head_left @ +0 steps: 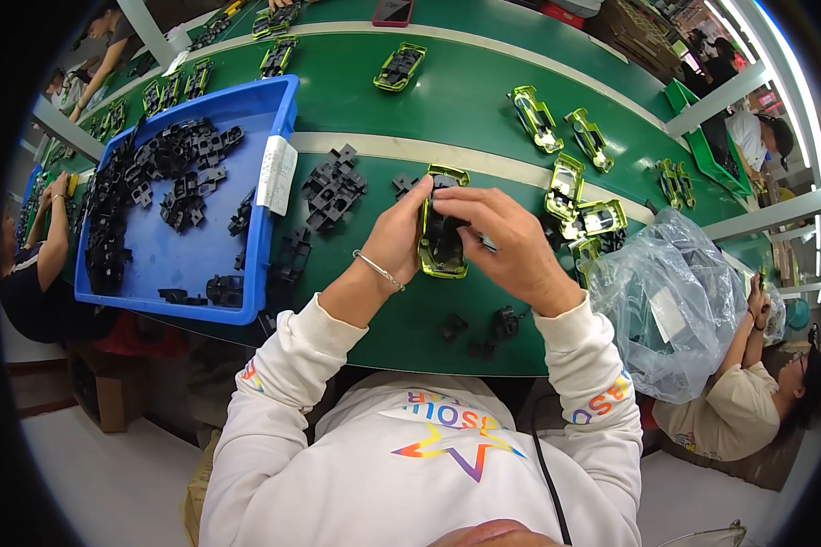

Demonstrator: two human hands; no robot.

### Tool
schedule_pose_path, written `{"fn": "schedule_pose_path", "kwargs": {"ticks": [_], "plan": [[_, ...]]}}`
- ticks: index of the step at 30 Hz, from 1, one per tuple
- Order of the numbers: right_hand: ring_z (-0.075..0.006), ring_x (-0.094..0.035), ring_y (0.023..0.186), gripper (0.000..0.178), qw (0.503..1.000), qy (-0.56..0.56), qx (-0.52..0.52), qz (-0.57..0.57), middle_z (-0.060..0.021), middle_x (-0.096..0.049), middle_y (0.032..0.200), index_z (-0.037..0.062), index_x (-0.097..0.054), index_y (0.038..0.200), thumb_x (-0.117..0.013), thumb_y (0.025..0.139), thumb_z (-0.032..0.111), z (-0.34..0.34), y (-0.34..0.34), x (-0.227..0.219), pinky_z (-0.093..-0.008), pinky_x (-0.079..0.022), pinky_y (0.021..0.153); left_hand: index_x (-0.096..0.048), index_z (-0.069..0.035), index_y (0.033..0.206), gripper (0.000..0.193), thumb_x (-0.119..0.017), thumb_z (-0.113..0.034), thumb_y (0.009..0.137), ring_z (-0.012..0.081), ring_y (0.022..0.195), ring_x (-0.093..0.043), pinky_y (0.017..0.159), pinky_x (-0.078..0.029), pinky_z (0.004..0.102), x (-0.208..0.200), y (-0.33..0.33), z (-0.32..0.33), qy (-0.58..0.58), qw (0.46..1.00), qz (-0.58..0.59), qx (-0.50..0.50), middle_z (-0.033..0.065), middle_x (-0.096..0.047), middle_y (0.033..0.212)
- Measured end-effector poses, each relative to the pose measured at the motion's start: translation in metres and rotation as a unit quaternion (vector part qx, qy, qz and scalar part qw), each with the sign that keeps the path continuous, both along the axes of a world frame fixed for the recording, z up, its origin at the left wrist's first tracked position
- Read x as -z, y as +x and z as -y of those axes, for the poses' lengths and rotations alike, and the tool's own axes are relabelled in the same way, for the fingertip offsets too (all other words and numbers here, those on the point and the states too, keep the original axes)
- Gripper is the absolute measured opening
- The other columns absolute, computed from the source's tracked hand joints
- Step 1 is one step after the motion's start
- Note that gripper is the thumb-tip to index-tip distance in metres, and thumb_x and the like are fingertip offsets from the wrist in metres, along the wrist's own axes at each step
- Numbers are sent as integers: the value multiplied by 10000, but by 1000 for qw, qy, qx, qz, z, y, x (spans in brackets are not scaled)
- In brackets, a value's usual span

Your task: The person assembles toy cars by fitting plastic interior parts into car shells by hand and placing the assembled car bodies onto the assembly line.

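A lime-green toy car body shell [444, 269] is held over the table in front of me, its hollow side facing up and black plastic [442, 237] inside it. My left hand [396, 230] is closed around the shell's left side, thumb along its edge. From the right, my right hand [513, 239] reaches over the shell with bent fingers, its fingertips touching the inside. Whether a small part is under those fingertips is hidden. Beyond and left of the left hand lies a pile of black plastic parts [334, 189] on the green table [374, 328].
A blue bin [278, 118] of black parts stands at left. Several green shells [564, 182] lie at right beside a clear plastic bag [670, 305]. Loose black parts [506, 321] sit near the front edge. Farther back, a green belt [465, 87] carries more shells. Co-workers sit at both sides.
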State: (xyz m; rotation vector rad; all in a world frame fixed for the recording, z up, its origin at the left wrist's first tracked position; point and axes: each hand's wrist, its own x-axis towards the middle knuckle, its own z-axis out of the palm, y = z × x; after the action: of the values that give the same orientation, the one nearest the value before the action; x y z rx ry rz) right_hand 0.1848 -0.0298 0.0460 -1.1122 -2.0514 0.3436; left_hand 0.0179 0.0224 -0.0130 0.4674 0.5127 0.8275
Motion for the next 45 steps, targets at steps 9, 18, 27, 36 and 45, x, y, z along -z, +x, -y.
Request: {"fn": "schedule_pose_path", "kwargs": {"ticks": [9, 18, 27, 36, 45], "plan": [[-244, -639, 893, 300, 997, -1, 39, -69, -49, -720, 1104, 72, -684, 1078, -677, 806, -53, 21, 9, 9, -370, -526, 796, -578, 0, 1208, 375, -414, -309, 1071, 197, 989, -672, 892, -555, 349, -13, 13, 11, 11, 1000, -14, 19, 111, -669, 1096], [-244, -634, 896, 271, 992, 12, 102, -73, -70, -696, 1041, 59, -704, 1061, -689, 815, -53, 26, 10, 11, -318, -498, 801, -454, -65, 1323, 351, -488, -247, 1025, 153, 1047, -629, 877, -538, 318, -22, 20, 18, 70, 997, 3, 32, 72, -593, 1167], [-139, -590, 925, 274, 928, -198, 133, -287, -44, -576, 1133, 76, -703, 1077, -747, 807, 68, 28, 16, 14, -276, -498, 788, -307, 2, 1483, 661, -477, -68, 848, 221, 1196, -563, 1032, -475, 349, -15, 17, 22, 208, 975, -78, 17, 137, -509, 1360], [-70, -584, 829, 303, 854, -290, 136, -409, -28, -543, 1051, 28, -650, 1143, -707, 845, 29, 20, 9, 21, -217, -496, 734, -405, 8, 1412, 611, -428, -41, 804, 193, 1063, -620, 933, -537, 339, -9, 25, 15, 210, 968, -132, 14, 126, -587, 1210], [-81, -578, 784, 265, 896, -215, 175, -348, -22, -632, 976, 14, -663, 1144, -673, 890, 87, 41, 53, 31, -240, -479, 712, -579, -2, 990, 219, -540, -41, 779, 197, 768, -585, 695, -517, 322, 25, 63, -150, 157, 961, -215, -76, 82, -593, 835]]}}
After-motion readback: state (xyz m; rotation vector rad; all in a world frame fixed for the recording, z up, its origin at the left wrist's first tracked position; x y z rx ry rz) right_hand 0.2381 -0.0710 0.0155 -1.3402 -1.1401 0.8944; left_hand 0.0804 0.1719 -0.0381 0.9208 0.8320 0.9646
